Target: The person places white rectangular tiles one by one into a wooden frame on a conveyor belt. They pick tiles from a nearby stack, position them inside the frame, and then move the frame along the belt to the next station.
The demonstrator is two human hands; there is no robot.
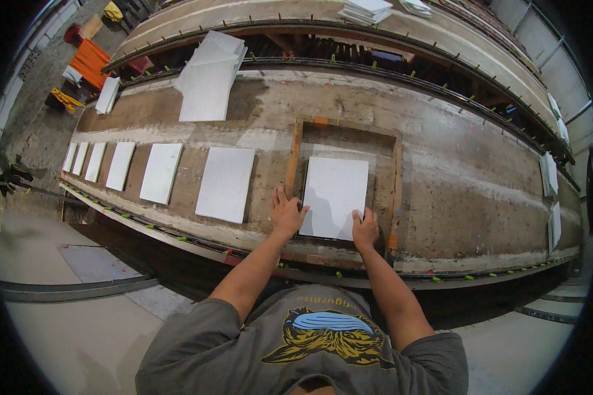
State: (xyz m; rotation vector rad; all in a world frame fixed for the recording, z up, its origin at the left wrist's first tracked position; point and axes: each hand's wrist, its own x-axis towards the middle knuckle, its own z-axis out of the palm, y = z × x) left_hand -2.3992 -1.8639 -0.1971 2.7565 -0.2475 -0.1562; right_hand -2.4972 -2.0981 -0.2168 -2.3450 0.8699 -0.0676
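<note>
A white rectangular panel (336,187) lies on the long stained table in front of me, inside an open wooden frame (397,178) with orange tape at its corners. My left hand (288,212) rests at the frame's left rail, fingers spread and thumb pointing to the panel's left edge. At the panel's lower right edge is my right hand (366,229), its thumb over the white face and its fingers bent beside the edge. The frame's near side is partly hidden by my arms. Left of the frame lies another white panel (225,184), flat and apart from it.
Several more white panels (161,172) run in a spaced row to the left. A fanned stack of panels (211,79) sits on the table's far side. More panels (549,174) lie at the right end. Small green clips (339,274) line the table's edge rail. A second long table (277,20) stands beyond.
</note>
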